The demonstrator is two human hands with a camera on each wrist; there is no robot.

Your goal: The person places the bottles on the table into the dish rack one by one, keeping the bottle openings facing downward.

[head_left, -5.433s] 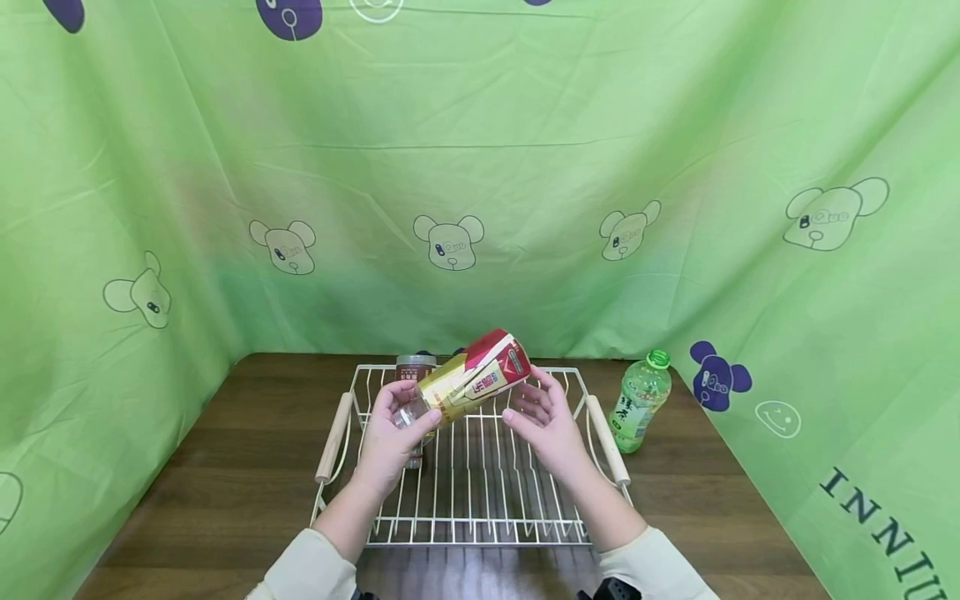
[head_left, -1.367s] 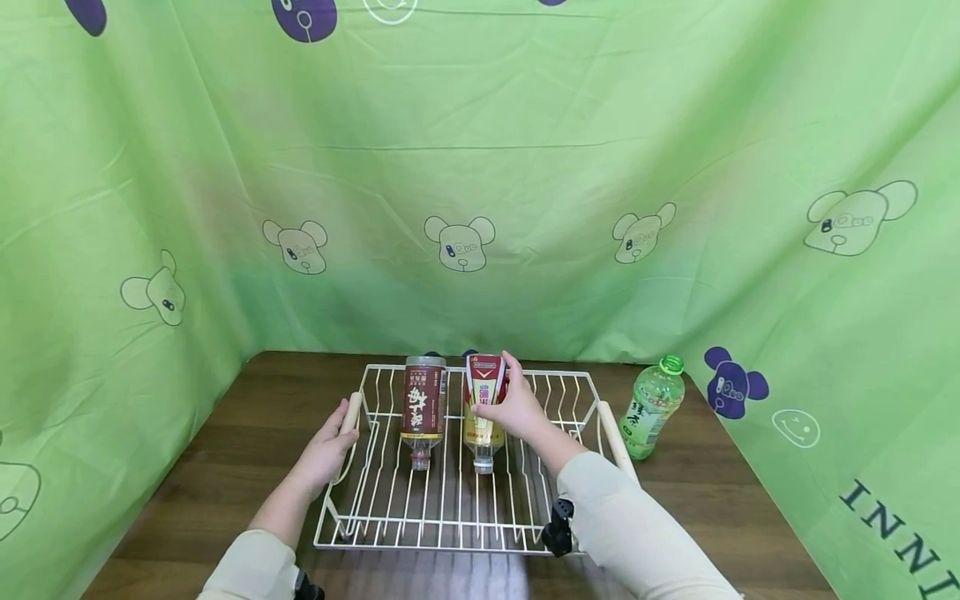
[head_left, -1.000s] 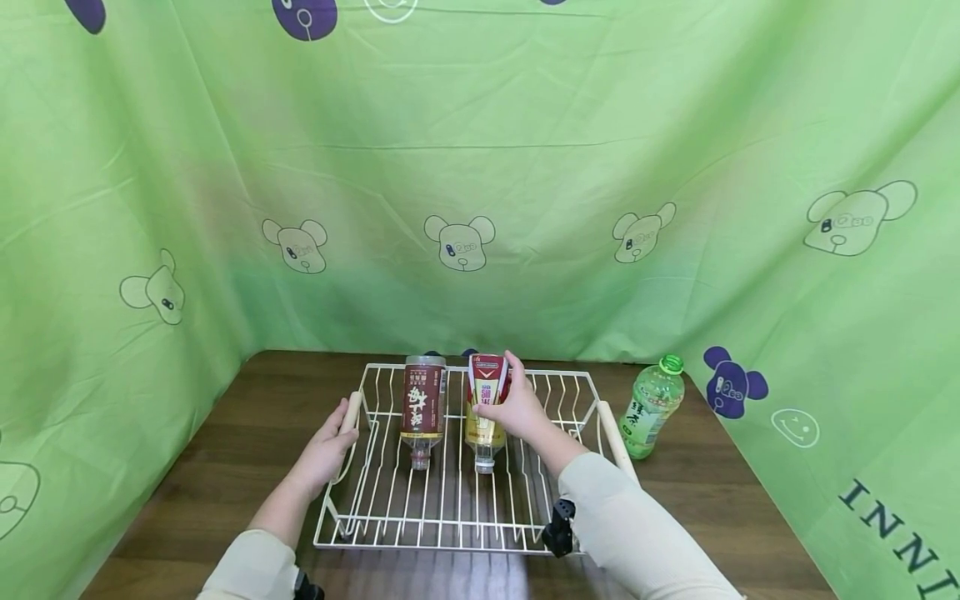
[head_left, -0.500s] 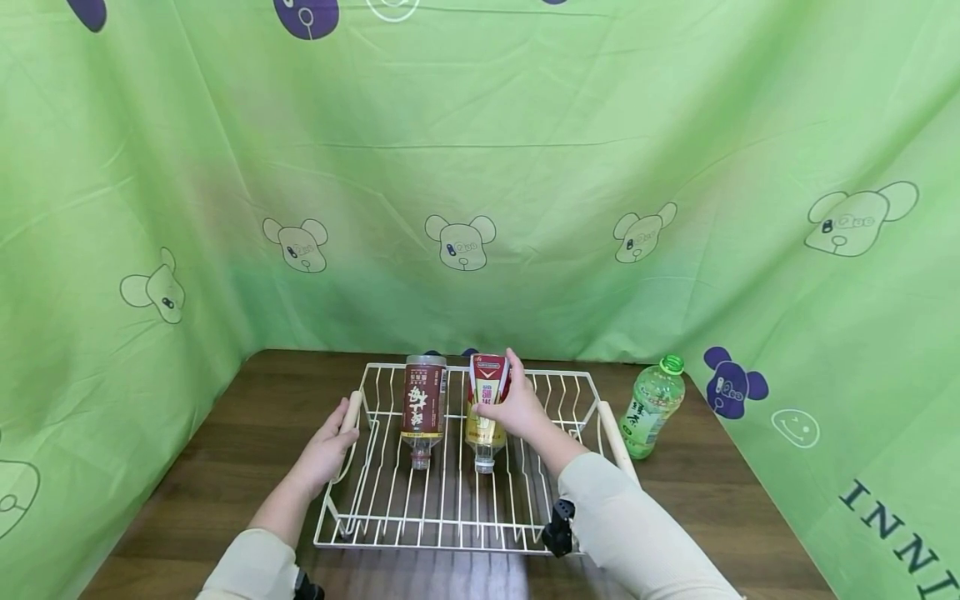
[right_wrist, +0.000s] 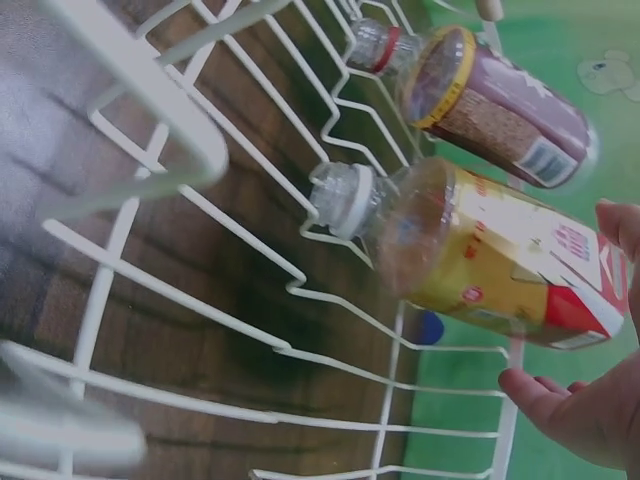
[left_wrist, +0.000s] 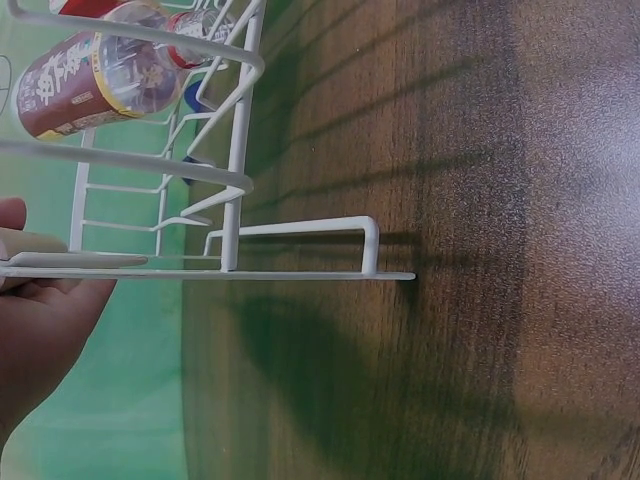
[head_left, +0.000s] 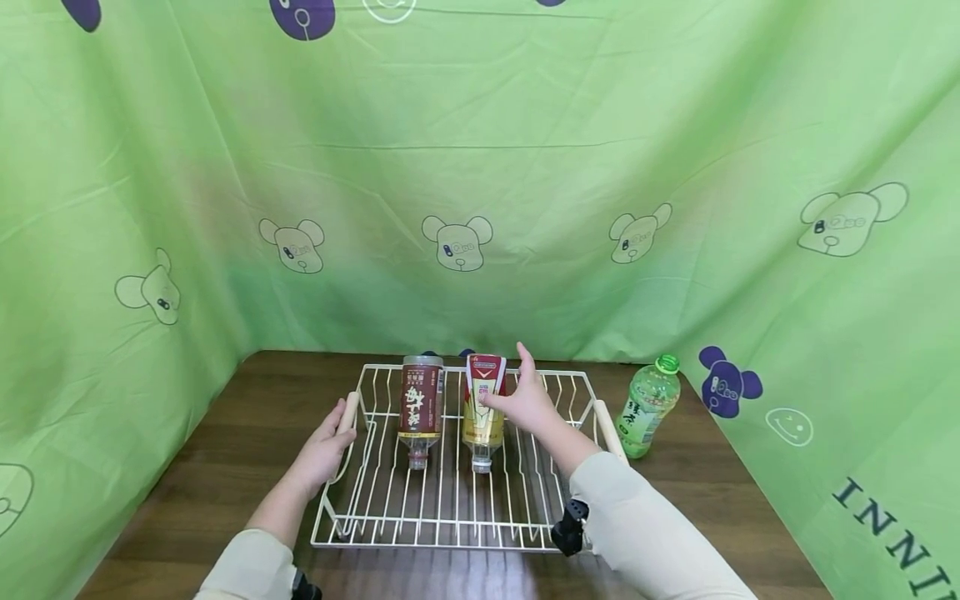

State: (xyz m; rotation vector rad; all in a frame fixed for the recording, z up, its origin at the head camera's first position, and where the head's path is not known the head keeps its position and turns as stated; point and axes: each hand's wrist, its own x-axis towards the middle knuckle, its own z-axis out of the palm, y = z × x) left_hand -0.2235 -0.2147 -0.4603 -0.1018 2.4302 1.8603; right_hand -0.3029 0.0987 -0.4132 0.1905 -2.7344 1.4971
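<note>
My left hand grips the light wooden handle on the left side of a white wire dish rack. My right hand has its thumb and fingers spread wide beside a plastic bottle with a red and yellow label. That bottle stands neck down in the rack; the thumb overlaps its label in the head view. In the right wrist view, the fingers are apart from the bottle's side. To its left, another upside-down bottle with a dark red label leans between the wires.
A green tea bottle stands upright, uncapped, on the wooden table to the right of the rack. The rack's right wooden handle lies beyond my right forearm. A green printed curtain encloses the back and sides.
Earlier both hands held the red and yellow bottle above the rack. Now it stands inverted in the rack; my left hand moved to the handle, and my right fingers have just let go, spreading rightward.
</note>
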